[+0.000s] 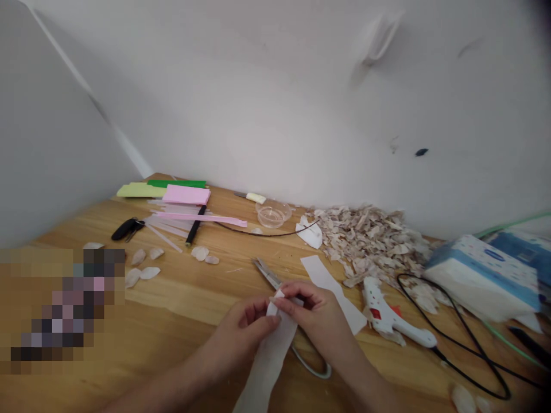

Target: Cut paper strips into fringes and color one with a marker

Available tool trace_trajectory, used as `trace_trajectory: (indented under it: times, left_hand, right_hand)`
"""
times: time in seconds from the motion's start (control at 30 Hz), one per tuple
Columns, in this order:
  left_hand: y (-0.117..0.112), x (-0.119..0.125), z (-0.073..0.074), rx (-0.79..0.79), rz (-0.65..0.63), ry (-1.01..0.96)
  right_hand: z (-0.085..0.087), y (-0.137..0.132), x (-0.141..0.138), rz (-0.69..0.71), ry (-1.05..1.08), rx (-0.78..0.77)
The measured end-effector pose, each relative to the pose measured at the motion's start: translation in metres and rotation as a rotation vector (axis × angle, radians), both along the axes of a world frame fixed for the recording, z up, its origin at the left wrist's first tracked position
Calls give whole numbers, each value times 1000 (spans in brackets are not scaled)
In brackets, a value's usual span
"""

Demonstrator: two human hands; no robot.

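Both of my hands pinch the upper end of a long white paper strip [271,358] in front of me. My left hand [249,327] grips the left side of that end between thumb and fingers. On the other side, my right hand [312,312] has its thumb and forefinger pressed on the strip's tip, which looks folded or rolled. The strip hangs down toward the near edge of the view. Beneath my hands lie metal scissors [267,272], partly hidden by the right hand. Another piece of white paper [329,284] rests just beyond my right hand.
A white glue gun [394,318] with a black cord [477,338] lies right, near a tissue pack [482,278]. Dry petal-like flakes [370,235] are heaped behind. Farther left are a clear dish [273,213], pink paper [187,194], glue sticks [174,217] and keys [128,228].
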State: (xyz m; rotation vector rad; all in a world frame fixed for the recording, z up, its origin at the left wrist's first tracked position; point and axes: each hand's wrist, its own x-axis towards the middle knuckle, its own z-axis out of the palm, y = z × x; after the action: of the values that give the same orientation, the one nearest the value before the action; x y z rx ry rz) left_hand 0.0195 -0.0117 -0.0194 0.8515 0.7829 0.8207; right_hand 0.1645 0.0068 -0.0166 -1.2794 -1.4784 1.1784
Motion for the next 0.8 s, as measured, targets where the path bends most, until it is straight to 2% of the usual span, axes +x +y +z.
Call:
trace_trajectory:
  times: [0.3,0.4,0.57,0.7,0.8]
  left_hand:
    - [2,0,-4,1,-57,7]
    - [2,-2,-5,-17,-83,21]
    - [1,-3,-8,-63,-136,-5]
    - [1,-3,-12,-65,-138,-10]
    - [1,-3,-15,-67,-116,27]
  right_hand:
    - [2,-2,1,9,-30,21]
    - [1,-2,2,18,34,-30]
    - [2,1,6,86,299,-189]
    - [5,-1,5,147,306,-251]
    - [6,-4,1,102,249,-251]
